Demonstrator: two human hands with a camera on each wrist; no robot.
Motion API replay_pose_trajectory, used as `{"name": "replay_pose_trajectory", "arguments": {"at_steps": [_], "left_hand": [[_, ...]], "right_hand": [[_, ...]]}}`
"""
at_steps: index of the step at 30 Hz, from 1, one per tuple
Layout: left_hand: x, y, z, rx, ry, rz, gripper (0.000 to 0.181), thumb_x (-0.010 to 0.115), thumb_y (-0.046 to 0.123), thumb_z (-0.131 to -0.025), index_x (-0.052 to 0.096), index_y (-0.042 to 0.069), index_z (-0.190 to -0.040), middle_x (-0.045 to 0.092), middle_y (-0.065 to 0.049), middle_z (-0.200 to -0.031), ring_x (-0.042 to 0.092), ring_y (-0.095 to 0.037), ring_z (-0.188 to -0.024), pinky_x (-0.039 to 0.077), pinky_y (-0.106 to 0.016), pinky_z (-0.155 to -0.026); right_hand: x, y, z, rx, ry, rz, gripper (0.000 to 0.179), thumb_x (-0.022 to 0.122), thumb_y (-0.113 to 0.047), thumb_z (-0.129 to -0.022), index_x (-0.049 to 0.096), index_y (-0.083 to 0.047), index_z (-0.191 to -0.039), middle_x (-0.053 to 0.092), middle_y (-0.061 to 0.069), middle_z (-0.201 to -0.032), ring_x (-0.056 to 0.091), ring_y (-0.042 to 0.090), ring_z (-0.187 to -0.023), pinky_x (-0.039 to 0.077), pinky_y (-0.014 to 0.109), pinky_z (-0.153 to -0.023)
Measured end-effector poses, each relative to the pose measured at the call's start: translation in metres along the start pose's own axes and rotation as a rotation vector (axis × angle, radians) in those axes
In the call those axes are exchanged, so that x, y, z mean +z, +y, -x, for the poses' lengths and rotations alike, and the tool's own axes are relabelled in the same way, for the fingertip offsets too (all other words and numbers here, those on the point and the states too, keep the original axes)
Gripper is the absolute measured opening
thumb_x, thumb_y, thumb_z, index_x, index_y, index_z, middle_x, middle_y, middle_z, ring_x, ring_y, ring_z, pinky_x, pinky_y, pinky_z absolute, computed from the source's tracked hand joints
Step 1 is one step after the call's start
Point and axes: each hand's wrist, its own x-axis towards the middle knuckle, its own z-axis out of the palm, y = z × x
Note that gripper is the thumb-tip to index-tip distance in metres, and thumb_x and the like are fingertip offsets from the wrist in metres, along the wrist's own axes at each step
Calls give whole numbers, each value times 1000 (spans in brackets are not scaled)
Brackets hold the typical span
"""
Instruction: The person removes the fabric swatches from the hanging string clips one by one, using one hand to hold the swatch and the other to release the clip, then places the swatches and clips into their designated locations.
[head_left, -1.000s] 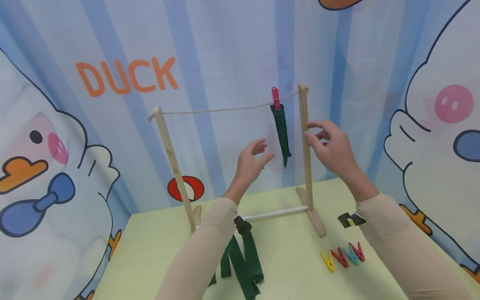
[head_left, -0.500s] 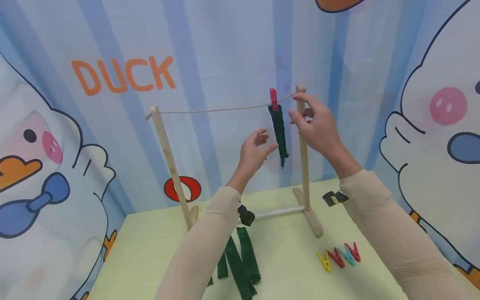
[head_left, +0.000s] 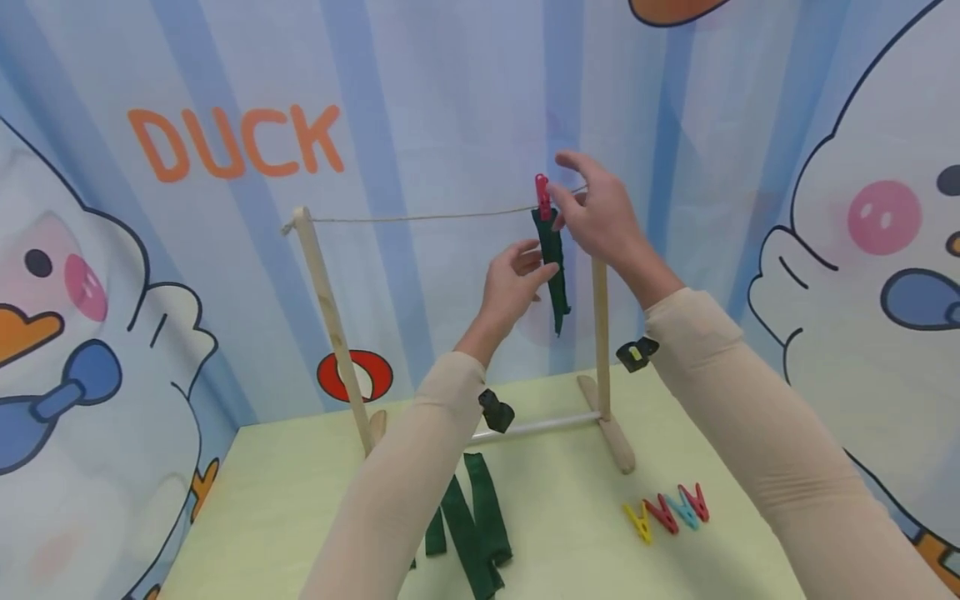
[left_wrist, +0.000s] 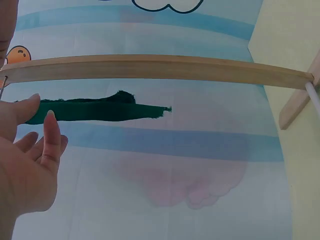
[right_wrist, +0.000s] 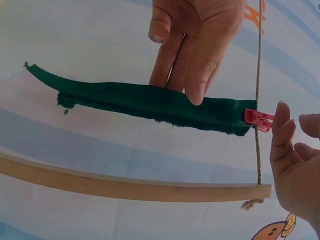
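Note:
A dark green cloth strip point(head_left: 556, 292) hangs lengthwise from the string point(head_left: 412, 218), held there by a red clothespin point(head_left: 542, 193). My left hand point(head_left: 508, 287) is at the strip's upper part, thumb in front of it and the fingers spread apart from the thumb; whether it touches the cloth is hard to tell. Up at the clothespin is my right hand point(head_left: 600, 212), its thumb and index finger parted. In the right wrist view its fingertips come right beside the handles of the clothespin point(right_wrist: 259, 119) without pinching them.
The string runs between two wooden posts point(head_left: 326, 304) joined low by a white rod point(head_left: 551, 427). Several green strips point(head_left: 468, 533) lie on the pale yellow table, partly behind my left sleeve. Several clothespins point(head_left: 663, 512) stand at the right. A printed curtain hangs behind.
My right hand has moved up and left from the right post to the clothespin. My left hand has risen slightly toward the hanging strip. The view has shifted a little.

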Motion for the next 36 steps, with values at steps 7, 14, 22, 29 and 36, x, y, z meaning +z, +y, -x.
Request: {"name": "replay_pose_trajectory", "arguments": {"at_steps": [7, 14, 22, 29, 36], "left_hand": [[1, 4, -5, 3, 1, 54, 44, 69, 14, -96, 56, 6, -137, 68, -11, -124, 67, -17, -106, 56, -27, -66], [0, 6, -6, -13, -5, 77, 39, 68, 12, -96, 59, 4, -133, 69, -9, -123, 67, -17, -104, 56, -27, -66], [-3, 2, -2, -40, -3, 87, 37, 68, 11, -97, 61, 5, -133, 69, -8, -123, 67, -17, -105, 57, -27, -69], [3, 1, -6, -48, 11, 150, 38, 68, 10, -96, 61, 3, -133, 68, -12, -125, 68, -19, -105, 59, -29, -73], [6, 2, -6, -62, 42, 232, 27, 62, 6, -99, 65, -3, -124, 70, -15, -119, 69, -23, -105, 59, -32, -81]], "right_hand": [[5, -3, -7, 45, -75, -51, 55, 50, -29, -106, 33, -11, -156, 40, 2, -157, 65, 26, -72, 55, 27, -66], [8, -6, -13, 100, -151, -77, 57, 47, -30, -107, 29, -9, -157, 39, 4, -158, 65, 27, -72, 56, 27, -65], [13, -3, -10, 151, -181, -105, 58, 47, -31, -107, 28, -9, -158, 40, 8, -156, 66, 31, -75, 56, 28, -65], [18, -2, -12, 166, -149, -170, 57, 47, -29, -107, 30, -8, -157, 41, 9, -155, 63, 28, -71, 52, 25, -57], [22, 2, -11, 167, -119, -282, 52, 49, -20, -107, 34, -4, -154, 56, 9, -139, 63, 27, -73, 54, 25, -61]]}}
